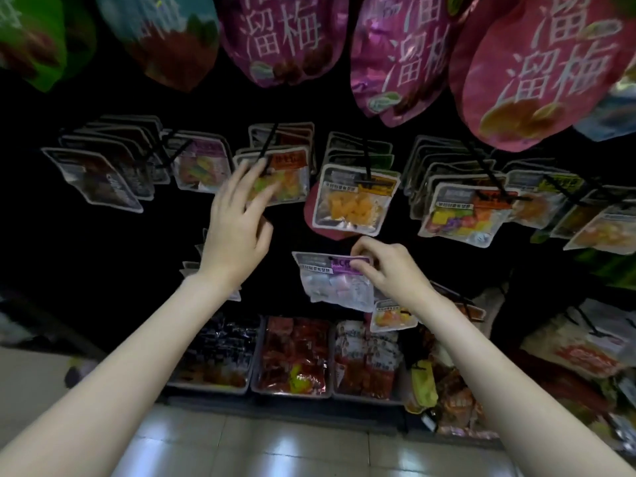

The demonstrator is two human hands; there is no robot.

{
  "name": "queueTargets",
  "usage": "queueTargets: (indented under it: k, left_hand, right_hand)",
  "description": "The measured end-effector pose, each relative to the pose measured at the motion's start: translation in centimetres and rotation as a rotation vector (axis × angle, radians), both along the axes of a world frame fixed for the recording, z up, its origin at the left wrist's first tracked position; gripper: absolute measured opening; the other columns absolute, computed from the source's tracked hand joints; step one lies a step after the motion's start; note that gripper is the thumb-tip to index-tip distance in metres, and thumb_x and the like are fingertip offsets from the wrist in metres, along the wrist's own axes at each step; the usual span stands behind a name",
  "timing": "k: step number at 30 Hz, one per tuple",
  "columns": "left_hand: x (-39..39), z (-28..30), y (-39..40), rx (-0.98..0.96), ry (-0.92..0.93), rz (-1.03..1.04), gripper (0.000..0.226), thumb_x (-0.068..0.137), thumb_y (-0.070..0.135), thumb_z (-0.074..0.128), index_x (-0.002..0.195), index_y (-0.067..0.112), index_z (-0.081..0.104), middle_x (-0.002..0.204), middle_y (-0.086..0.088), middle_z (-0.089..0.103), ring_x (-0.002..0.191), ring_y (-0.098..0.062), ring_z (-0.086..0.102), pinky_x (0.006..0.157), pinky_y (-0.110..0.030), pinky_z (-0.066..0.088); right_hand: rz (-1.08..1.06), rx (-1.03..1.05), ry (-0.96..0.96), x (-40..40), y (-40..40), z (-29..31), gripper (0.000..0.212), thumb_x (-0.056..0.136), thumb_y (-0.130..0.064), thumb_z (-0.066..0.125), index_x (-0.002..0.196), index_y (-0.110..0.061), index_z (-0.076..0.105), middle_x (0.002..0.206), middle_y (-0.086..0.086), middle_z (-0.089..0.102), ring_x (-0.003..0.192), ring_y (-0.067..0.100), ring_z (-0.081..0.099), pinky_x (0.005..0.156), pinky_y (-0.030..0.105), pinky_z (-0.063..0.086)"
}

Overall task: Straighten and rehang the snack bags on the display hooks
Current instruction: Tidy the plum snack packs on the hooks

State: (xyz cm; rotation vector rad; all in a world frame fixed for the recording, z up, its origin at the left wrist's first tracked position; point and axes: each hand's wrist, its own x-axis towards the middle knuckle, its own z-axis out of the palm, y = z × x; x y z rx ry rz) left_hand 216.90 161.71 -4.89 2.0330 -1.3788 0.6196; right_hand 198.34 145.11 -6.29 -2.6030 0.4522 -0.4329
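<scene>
- The display rack (113,256) is a dark panel hung with rows of snack bags on black hooks; its lower rows are dim and hard to read.
- Large pink plum bags (537,74) hang along the top edge, closest to the camera.
- Three trays (253,385) of packets sit side by side at the foot of the rack, above a pale tiled floor (275,445).
- An orange-filled bag (354,201) hangs on its hook (367,160) in the middle row.
- The left hand (237,228) reaches up with fingers spread and relaxed, fingertips lying on the front of a yellow-and-orange bag (278,180) that hangs in the middle row.
- The right hand (385,270) pinches the purple-label bag (339,285) at its top right corner, thumb and curled fingers over the label, the rest of the bag hanging below and left of the fingers.
- This bag seems to be off any hook, held in front of the rack below the orange-filled bag.
</scene>
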Motion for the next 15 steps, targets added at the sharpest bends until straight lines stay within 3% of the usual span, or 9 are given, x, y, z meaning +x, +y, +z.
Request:
queueTargets:
  k: [2,5,10,15]
  left_hand:
    - [0.5,-3.0,2.9,-0.022,0.071,0.032,0.047,0.088,0.012,0.039,0.135,0.007,0.044,0.149,-0.012,0.028,0.141,-0.025,0.017,0.112,-0.044,0.019]
    - [1.7,-8.3,7.5,0.041,0.245,0.143,0.05,0.086,0.017,0.034,0.134,0.005,0.044,0.146,-0.013,0.034,0.137,-0.024,0.024,0.11,-0.044,0.021]
    - [4.1,-14.5,11.9,0.192,0.495,0.322,0.06,0.078,0.008,0.043,0.137,0.0,0.038,0.14,-0.018,0.042,0.134,-0.03,0.033,0.108,-0.046,0.024]
    - [6.2,-17.0,12.2,0.286,0.654,0.251,0.065,0.078,-0.005,0.056,0.14,-0.001,0.034,0.144,-0.02,0.036,0.135,-0.034,0.033,0.112,-0.041,0.024]
  right_hand:
    - [0.004,0.0,0.026,1.0,0.8,-1.7,0.009,0.093,-0.026,0.057,0.096,-0.018,0.057,0.076,0.005,0.064,0.064,0.015,0.058,0.06,0.035,0.045]
    - [0.033,0.101,0.057,3.5,3.1,-4.9,0.004,0.091,-0.022,0.059,0.092,-0.019,0.057,0.073,-0.002,0.062,0.065,0.01,0.059,0.059,0.03,0.043]
    - [0.005,0.285,0.226,10.2,7.8,-11.8,0.014,0.089,-0.017,0.061,0.084,-0.024,0.051,0.078,0.006,0.064,0.068,0.02,0.063,0.063,0.033,0.047]
    - [-0.107,0.448,0.274,16.6,11.0,-15.1,0.01,0.09,-0.014,0.06,0.082,-0.015,0.054,0.081,0.004,0.06,0.08,0.026,0.065,0.075,0.04,0.053]
